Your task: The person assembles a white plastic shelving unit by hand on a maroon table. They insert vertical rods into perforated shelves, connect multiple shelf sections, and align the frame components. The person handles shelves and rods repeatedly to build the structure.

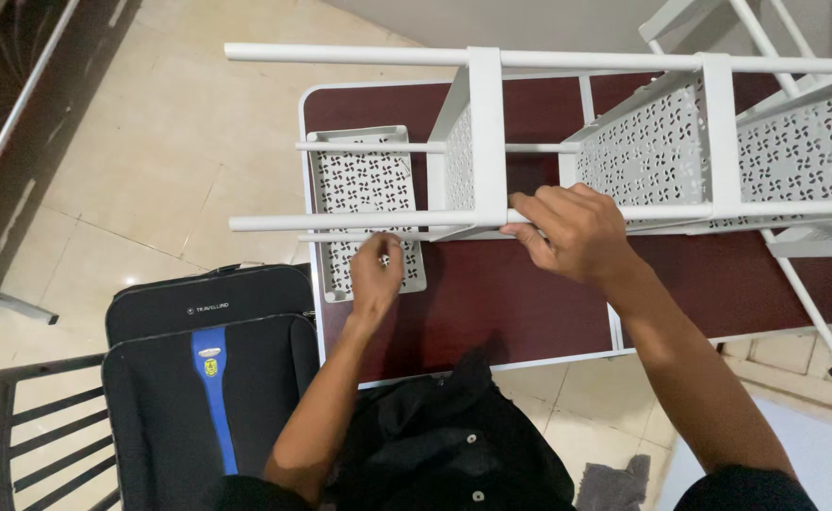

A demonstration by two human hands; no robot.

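A white metal rack with perforated shelves lies on its side across a dark red table. My right hand grips one of its white tubes where the tube meets a shelf bracket. My left hand hovers below that tube, pinching a small screw-like part between its fingertips. Under the left hand a loose white perforated shelf panel rests flat on the table.
A black suitcase with a blue stripe stands on the tiled floor to the left of the table. A dark metal chair frame is at bottom left. A grey cloth lies on the floor.
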